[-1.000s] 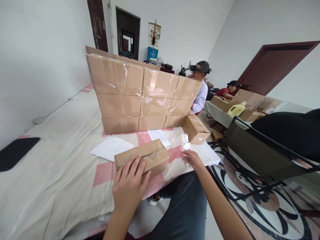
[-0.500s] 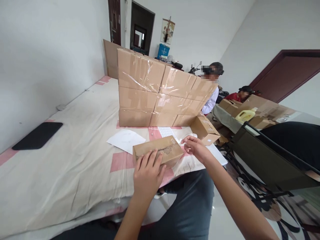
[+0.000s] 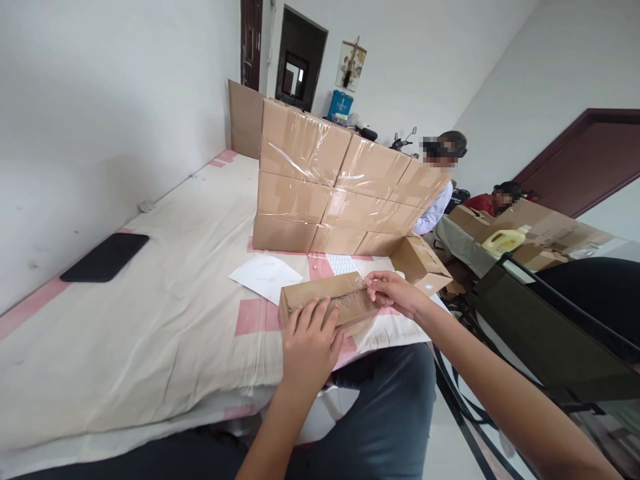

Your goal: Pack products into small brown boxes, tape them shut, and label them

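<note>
A small brown cardboard box (image 3: 320,289) lies on the cloth-covered table in front of me, with dark torn-looking marks along its top. My left hand (image 3: 311,337) rests on the top and near side of this box at its left part, fingers stretched and slightly apart. At the box's right end, my right hand (image 3: 393,292) has thumb and fingertips pinched together, touching or just over the top edge. Whatever the pinch holds is too small to tell. A white paper sheet (image 3: 267,277) lies behind the box to the left, and a sheet of small printed labels (image 3: 343,265) lies behind it.
A wall of stacked, taped cartons (image 3: 330,187) stands across the table. To its right sits an open carton (image 3: 420,263). A black flat pad (image 3: 105,257) lies at left. Two people are beyond, near a yellow jug (image 3: 506,240). A dark folding chair (image 3: 525,327) stands at right.
My right hand has come onto the right end of the small box, from just beside it. My left hand stays on the box. The whole view has shifted slightly.
</note>
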Motion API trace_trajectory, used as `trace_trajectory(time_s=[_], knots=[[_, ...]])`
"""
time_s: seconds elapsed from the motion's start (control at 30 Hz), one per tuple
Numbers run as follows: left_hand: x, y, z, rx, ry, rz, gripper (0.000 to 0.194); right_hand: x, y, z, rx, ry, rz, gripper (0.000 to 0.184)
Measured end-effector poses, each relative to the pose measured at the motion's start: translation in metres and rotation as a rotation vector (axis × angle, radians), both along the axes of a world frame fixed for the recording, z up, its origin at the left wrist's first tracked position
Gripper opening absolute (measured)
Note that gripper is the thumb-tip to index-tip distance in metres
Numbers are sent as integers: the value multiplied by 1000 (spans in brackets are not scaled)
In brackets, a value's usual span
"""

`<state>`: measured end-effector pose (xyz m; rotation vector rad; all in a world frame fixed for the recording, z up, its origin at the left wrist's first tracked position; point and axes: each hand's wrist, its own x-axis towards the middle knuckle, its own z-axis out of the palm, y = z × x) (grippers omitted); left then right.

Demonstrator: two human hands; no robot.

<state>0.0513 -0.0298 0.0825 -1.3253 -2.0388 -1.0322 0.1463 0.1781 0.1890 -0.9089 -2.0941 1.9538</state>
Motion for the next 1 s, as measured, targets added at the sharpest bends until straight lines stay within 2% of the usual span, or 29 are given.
trace_trajectory(time_s=[0.27,0.43,0.53,0.7,1.0], knots=[[0,-1,3,-2,1,-22,27,6,-13,-7,11,3,-75,26],[0,-2,6,1,-1,-29,26,14,-15,-7,18,-9,-73,28],[0,-2,6,-8,-1,-26,26,18,-18,-9,-18,-20,-100,26],[1,-2,5,-10,6,-21,26,18,-24,-17,-95,13,-246,19],[1,-2,5,-14,-5,-27,25,24,-33,-17,-141,-3,-285,15]])
